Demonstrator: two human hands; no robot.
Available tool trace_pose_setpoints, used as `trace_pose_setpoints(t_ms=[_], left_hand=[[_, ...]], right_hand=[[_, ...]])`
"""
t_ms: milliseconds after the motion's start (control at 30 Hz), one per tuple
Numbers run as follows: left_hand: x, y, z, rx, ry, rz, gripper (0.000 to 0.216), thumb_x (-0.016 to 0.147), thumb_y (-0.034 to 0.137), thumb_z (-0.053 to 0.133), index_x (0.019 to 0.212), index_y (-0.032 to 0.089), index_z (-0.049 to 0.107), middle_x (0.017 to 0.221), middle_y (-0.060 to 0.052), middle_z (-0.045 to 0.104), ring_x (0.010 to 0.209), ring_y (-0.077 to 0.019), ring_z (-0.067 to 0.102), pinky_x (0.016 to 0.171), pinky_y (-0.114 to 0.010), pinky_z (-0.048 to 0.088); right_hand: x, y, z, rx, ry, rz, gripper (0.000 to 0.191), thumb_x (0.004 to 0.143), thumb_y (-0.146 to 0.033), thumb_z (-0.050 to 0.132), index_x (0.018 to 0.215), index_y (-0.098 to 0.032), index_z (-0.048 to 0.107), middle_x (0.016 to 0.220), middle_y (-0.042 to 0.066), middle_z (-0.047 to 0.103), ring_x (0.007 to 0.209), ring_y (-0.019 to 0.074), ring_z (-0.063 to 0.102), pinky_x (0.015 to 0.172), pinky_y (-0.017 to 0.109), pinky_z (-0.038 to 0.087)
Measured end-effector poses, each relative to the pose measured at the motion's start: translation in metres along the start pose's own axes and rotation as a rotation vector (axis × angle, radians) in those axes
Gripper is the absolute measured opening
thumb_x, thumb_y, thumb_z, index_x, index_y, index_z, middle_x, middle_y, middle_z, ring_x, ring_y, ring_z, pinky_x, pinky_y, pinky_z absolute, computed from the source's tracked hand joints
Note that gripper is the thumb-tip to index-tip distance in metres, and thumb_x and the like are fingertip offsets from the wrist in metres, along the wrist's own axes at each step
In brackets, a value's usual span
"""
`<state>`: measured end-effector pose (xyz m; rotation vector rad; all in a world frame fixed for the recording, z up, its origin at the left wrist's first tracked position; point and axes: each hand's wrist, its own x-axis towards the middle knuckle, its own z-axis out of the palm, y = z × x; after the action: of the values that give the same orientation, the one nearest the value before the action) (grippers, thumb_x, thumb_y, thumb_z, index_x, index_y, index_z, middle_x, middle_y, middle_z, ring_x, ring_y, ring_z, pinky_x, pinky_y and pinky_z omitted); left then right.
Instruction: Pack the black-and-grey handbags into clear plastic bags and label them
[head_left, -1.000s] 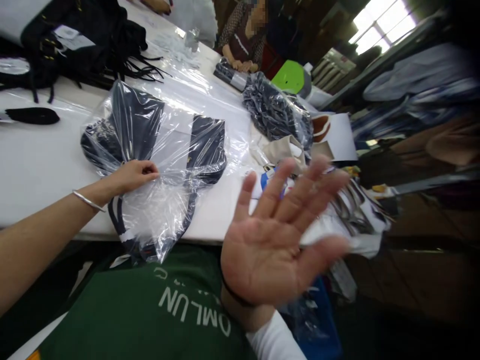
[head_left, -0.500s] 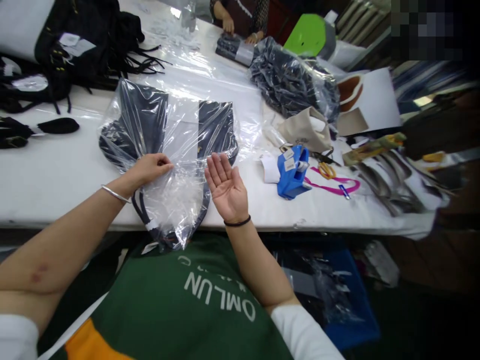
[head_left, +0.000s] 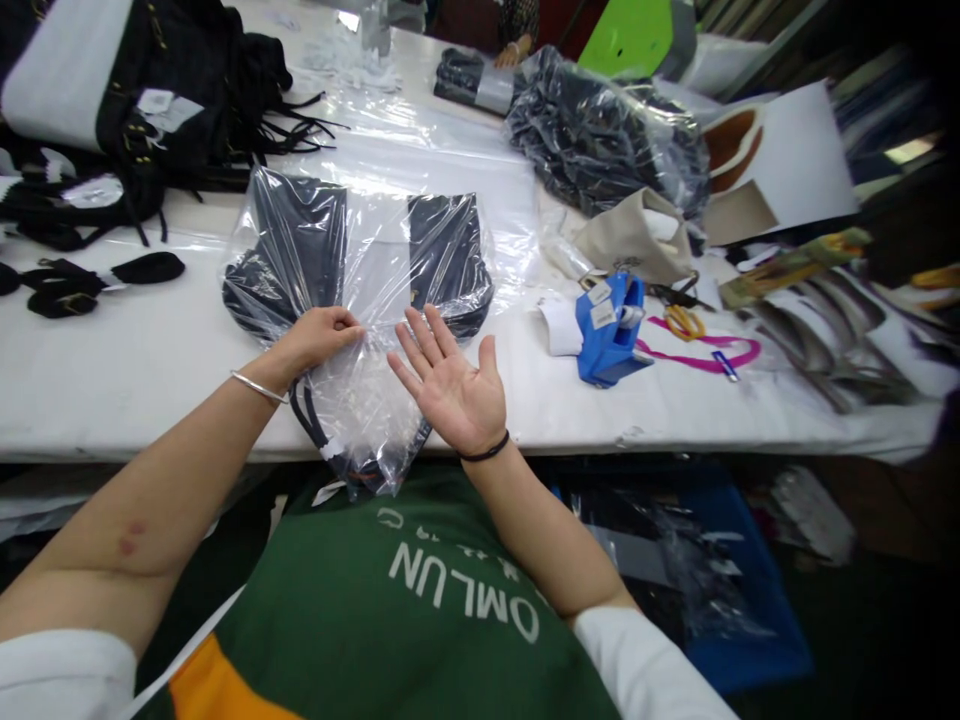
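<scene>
A clear plastic bag (head_left: pixel 375 270) holding a dark navy garment (head_left: pixel 300 250) lies on the white table (head_left: pixel 112 360) in front of me, its lower end hanging over the near edge. My left hand (head_left: pixel 319 335), with a silver bangle on the wrist, is closed in a pinch on the plastic bag near its middle. My right hand (head_left: pixel 450 385) hovers just right of it, palm up, fingers spread and holding nothing, above the bag's lower right part.
A blue tape dispenser (head_left: pixel 607 330), scissors (head_left: pixel 679 315) and a pink strap (head_left: pixel 705 355) lie to the right. A bagged pile of dark garments (head_left: pixel 600 135) sits at the back right. Black bags and straps (head_left: pixel 150 90) crowd the far left. Another person's hand (head_left: pixel 514 50) is across the table.
My right hand came down from in front of the camera to the bag and has spread its fingers. The view tilted down. My left hand kept its pinch on the plastic.
</scene>
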<state>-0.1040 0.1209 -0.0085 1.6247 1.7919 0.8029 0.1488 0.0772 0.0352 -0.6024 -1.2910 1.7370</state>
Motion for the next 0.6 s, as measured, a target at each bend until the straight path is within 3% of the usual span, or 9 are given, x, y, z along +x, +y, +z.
trace_pose_setpoints(t_ms=[100,167,233,300,367,433,600], left_hand=[[0.001,-0.001,0.000,0.007,-0.008,0.010,0.041,0.074,0.054,0.064,0.083,0.015,0.070,0.071,-0.002,0.067,0.065,-0.0156,0.055,0.060,-0.024,0.038],[0.000,-0.001,0.001,0.019,-0.006,0.017,0.040,0.075,0.054,0.064,0.084,0.015,0.069,0.070,-0.002,0.066,0.064,-0.0152,0.054,0.060,-0.025,0.038],[-0.001,0.001,0.002,0.045,-0.001,0.024,0.038,0.077,0.052,0.064,0.085,0.015,0.069,0.069,-0.002,0.065,0.063,-0.0148,0.054,0.061,-0.025,0.038],[-0.002,0.003,0.004,0.087,0.008,0.025,0.035,0.078,0.049,0.064,0.085,0.016,0.069,0.069,-0.002,0.066,0.064,-0.0150,0.055,0.062,-0.025,0.038],[-0.004,0.006,0.005,0.137,0.034,0.025,0.032,0.080,0.047,0.065,0.085,0.016,0.069,0.071,-0.003,0.067,0.066,-0.0157,0.057,0.064,-0.026,0.040],[-0.005,0.009,0.007,0.175,0.068,0.024,0.030,0.081,0.044,0.065,0.084,0.015,0.070,0.073,-0.004,0.069,0.068,-0.0166,0.059,0.067,-0.026,0.041],[-0.006,0.009,0.010,0.207,0.117,0.038,0.028,0.083,0.043,0.066,0.085,0.016,0.071,0.077,-0.004,0.070,0.070,-0.0169,0.060,0.070,-0.027,0.043]], right_hand=[[0.003,0.016,-0.007,0.091,-0.008,0.115,0.060,0.100,-0.066,0.029,0.136,-0.027,0.056,0.142,0.007,0.060,0.135,0.0257,0.053,0.110,0.050,0.047],[0.006,0.035,-0.013,0.043,0.035,0.253,0.059,0.097,-0.068,0.038,0.117,-0.019,0.065,0.122,0.012,0.071,0.115,0.0256,0.068,0.095,0.041,0.057],[0.010,0.055,-0.015,-0.143,0.080,0.394,0.055,0.094,-0.067,0.049,0.101,-0.016,0.066,0.099,0.013,0.076,0.087,0.0233,0.075,0.072,0.032,0.060],[0.014,0.071,-0.014,-0.394,0.057,0.469,0.056,0.092,-0.070,0.050,0.095,-0.016,0.064,0.082,0.010,0.074,0.064,0.0198,0.072,0.054,0.027,0.054],[0.017,0.078,-0.011,-0.659,0.002,0.443,0.059,0.090,-0.074,0.050,0.093,-0.017,0.063,0.071,0.006,0.072,0.054,0.0171,0.068,0.051,0.025,0.049],[0.020,0.076,-0.010,-0.908,0.019,0.324,0.056,0.088,-0.073,0.056,0.097,-0.019,0.062,0.066,0.002,0.069,0.056,0.0162,0.067,0.059,0.026,0.049],[0.042,0.056,-0.018,-1.169,0.249,0.113,0.062,0.086,-0.062,0.068,0.127,-0.017,0.053,0.080,0.002,0.070,0.073,0.0201,0.068,0.070,0.029,0.047]])
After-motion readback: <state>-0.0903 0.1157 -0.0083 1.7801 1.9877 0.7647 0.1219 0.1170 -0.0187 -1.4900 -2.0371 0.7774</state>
